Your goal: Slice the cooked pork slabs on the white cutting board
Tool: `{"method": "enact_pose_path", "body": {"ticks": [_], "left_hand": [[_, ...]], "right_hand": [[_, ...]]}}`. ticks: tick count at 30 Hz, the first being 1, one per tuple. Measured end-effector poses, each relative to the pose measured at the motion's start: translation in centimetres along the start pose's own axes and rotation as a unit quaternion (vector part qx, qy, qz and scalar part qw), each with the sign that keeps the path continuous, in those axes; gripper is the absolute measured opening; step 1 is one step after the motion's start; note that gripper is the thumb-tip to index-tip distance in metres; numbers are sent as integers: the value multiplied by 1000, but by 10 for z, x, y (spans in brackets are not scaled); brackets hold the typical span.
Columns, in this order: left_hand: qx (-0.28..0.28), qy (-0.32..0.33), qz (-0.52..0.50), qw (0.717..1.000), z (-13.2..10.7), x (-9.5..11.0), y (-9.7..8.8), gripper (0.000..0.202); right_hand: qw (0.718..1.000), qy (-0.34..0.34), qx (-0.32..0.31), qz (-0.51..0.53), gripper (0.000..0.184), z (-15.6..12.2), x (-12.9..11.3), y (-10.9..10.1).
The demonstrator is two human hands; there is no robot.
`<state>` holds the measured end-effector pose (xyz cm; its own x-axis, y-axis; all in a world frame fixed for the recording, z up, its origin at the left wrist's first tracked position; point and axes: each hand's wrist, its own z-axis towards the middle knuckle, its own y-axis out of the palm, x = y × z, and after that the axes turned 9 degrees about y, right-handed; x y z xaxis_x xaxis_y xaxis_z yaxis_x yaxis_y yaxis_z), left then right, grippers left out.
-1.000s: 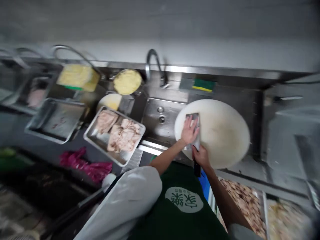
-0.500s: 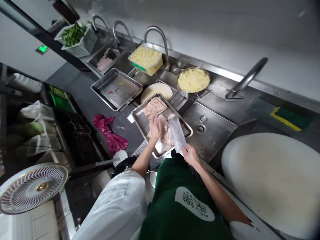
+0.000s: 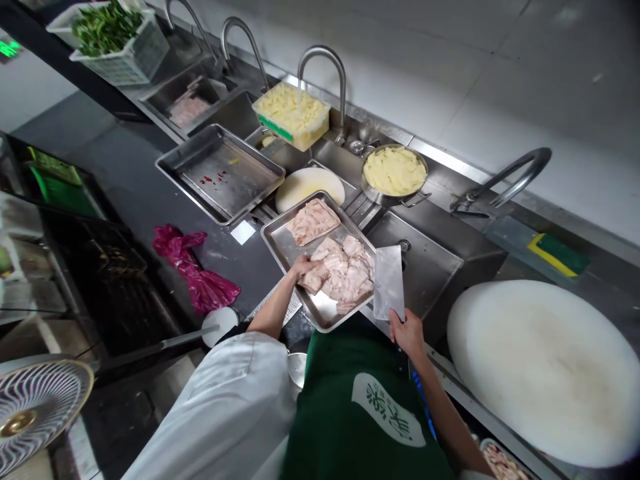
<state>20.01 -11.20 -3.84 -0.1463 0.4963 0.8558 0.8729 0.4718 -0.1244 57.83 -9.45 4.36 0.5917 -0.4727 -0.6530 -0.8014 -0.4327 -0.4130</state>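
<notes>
My left hand (image 3: 303, 269) reaches into a steel tray (image 3: 280, 241) and closes on a slab of pale raw meat (image 3: 343, 272) at the near pile. A second slab of meat (image 3: 313, 221) lies at the tray's far end. My right hand (image 3: 407, 331) grips the handle of a broad cleaver (image 3: 389, 283), whose blade points up and away beside the tray's right corner. A big round white chopping board (image 3: 540, 367) lies to the right of the cleaver.
An empty steel tray (image 3: 220, 172) sits to the left, with a magenta plastic bag (image 3: 193, 267) on the dark counter. A tub (image 3: 291, 115) and a pan (image 3: 395, 173) of cut potato stand by the taps. A basket of greens (image 3: 111, 37) is far left. A fan (image 3: 35, 407) is low left.
Both hands left the chopping board and went left to the meat tray. The cleaver came along in my right hand. My left hand now grips meat at the pile's near edge.
</notes>
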Motion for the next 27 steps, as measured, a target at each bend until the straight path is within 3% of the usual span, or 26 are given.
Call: {"method": "enact_pose_path", "body": {"ticks": [4,8,14,18,27], "left_hand": [[-11,-13,-7,1000,-9,-3,-5,54],[-58,-86,-100,990,-17,-10,-15,68],[-92,-165,-184,965,-22,-12,-13,44],[-121,-210,-315,917,-30,-6,-1,38],[-145,-209,-388,886,-41,-4,12,43]], "right_hand": [[1000,-2,-3,1,43,2,-6,9],[1000,-18,-9,-18,39,5,-11,18],[999,-22,-14,-37,39,6,-20,26],[999,-20,-6,-44,39,5,-23,26],[999,-9,-4,-50,40,5,-21,26]]}}
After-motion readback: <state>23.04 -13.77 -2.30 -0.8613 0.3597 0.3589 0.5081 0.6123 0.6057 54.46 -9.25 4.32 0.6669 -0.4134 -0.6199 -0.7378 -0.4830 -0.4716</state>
